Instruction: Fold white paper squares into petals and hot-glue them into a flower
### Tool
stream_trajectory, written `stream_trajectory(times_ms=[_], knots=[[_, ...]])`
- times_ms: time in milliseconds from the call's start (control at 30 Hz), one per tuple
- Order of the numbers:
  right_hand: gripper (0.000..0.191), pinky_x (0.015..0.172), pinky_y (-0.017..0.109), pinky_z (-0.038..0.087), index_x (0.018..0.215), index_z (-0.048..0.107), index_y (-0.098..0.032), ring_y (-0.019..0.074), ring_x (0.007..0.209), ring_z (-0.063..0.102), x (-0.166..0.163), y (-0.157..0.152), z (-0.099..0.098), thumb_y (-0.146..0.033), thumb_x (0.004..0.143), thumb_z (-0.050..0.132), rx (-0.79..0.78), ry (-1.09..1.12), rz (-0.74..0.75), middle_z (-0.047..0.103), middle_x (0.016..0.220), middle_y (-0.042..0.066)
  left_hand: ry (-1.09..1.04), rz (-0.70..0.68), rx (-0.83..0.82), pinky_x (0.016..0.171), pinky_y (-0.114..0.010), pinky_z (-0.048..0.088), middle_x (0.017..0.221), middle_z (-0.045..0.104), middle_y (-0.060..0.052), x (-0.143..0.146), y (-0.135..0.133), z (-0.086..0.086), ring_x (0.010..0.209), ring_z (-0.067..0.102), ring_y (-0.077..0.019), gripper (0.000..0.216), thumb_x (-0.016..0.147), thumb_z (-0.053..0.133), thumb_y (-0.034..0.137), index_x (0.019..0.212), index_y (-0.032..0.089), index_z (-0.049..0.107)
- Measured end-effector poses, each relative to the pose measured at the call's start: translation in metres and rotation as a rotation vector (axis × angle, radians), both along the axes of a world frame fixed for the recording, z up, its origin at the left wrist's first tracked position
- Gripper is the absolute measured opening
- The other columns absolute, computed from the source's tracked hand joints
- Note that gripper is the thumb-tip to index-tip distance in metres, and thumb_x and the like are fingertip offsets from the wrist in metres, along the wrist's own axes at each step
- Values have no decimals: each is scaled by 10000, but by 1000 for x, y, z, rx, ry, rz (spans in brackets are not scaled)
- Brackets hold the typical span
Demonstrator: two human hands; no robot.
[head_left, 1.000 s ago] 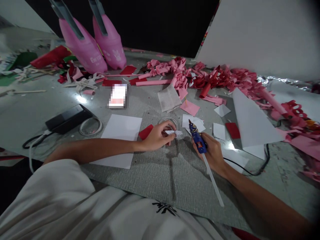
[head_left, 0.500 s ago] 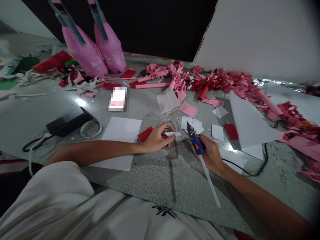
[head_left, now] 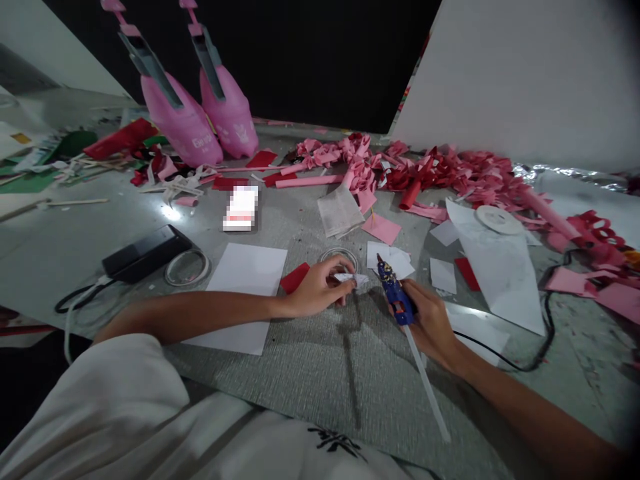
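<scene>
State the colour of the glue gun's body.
Blue, on the glue gun in the right hand; head view.

A grey table [head_left: 60,240] carried a woven mat [head_left: 320,367] at six o'clock, white paper [head_left: 245,283], a black box [head_left: 145,250], possibly a charger, at nine o'clock, and pink paper scraps [head_left: 450,173] towards one o'clock.

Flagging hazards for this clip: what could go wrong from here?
1. The glue gun nozzle sits close to the left hand fingers pinching the small white paper piece: possible burn.
2. Its cord trails among paper scraps; a snag could jerk the right hand.
</scene>
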State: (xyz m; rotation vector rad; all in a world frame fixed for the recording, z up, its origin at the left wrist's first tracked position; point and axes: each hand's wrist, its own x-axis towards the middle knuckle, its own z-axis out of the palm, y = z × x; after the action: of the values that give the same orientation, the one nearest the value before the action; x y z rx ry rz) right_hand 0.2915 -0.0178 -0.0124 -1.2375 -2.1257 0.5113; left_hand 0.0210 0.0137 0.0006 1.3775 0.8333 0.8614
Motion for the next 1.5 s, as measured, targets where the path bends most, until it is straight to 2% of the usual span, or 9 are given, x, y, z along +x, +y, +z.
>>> stream_trajectory(times_ms=[367, 667, 933, 1100, 1233, 1400, 1500], knots=[[193, 646, 308, 436, 905, 523, -243, 188, 725, 582, 1, 0, 1, -89, 803, 577, -8, -5, 12, 610, 887, 19, -4, 6, -10, 519, -199, 515, 951, 662, -25, 0, 0, 0, 564, 645, -82, 318, 936, 705, 417, 1095, 198, 538], [148, 632, 309, 417, 883, 493, -246, 182, 707, 559, 0, 0, 2, -122, 847, 566, -13, -22, 4, 579, 864, 14, -29, 8, -12, 528, -213, 536, 884, 650, -8, 1, 0, 1, 573, 644, -92, 315, 956, 673, 450, 1073, 197, 526], [241, 649, 308, 432, 933, 512, -247, 186, 736, 587, 3, 1, -2, -87, 767, 581, -1, -47, 19, 599, 919, 16, -52, -2, -24, 499, -214, 526, 746, 595, 24, 3, 2, -2, 535, 637, -106, 335, 994, 598, 519, 1019, 189, 542], [161, 640, 313, 439, 920, 508, -250, 187, 717, 572, 1, 1, -1, -145, 832, 591, 4, -41, 20, 593, 896, 18, -45, -6, -19, 519, -220, 541, 741, 603, 23, 2, 2, -1, 549, 645, -111, 322, 1002, 587, 515, 1033, 198, 542], [195, 624, 317, 448, 951, 518, -252, 210, 758, 597, 3, 1, -5, -164, 800, 604, -10, -34, 42, 617, 959, 40, -55, 3, -18, 513, -220, 540, 755, 606, 18, 2, 2, -1, 547, 647, -110, 333, 995, 599, 520, 1030, 195, 534], [172, 623, 326, 440, 936, 510, -260, 221, 753, 577, 5, 1, -8, -242, 813, 629, -1, -20, 40, 602, 908, 38, -62, 22, -35, 517, -219, 545, 753, 605, 23, 3, 2, -2, 547, 646, -106, 338, 984, 618, 520, 1004, 196, 524], [161, 641, 333, 432, 935, 499, -258, 221, 752, 575, 5, 0, -6, -230, 823, 611, -16, -34, 46, 599, 908, 43, -70, 18, -30, 519, -223, 549, 749, 605, 22, 3, 2, -3, 547, 649, -110, 332, 986, 618, 514, 1001, 195, 525]])
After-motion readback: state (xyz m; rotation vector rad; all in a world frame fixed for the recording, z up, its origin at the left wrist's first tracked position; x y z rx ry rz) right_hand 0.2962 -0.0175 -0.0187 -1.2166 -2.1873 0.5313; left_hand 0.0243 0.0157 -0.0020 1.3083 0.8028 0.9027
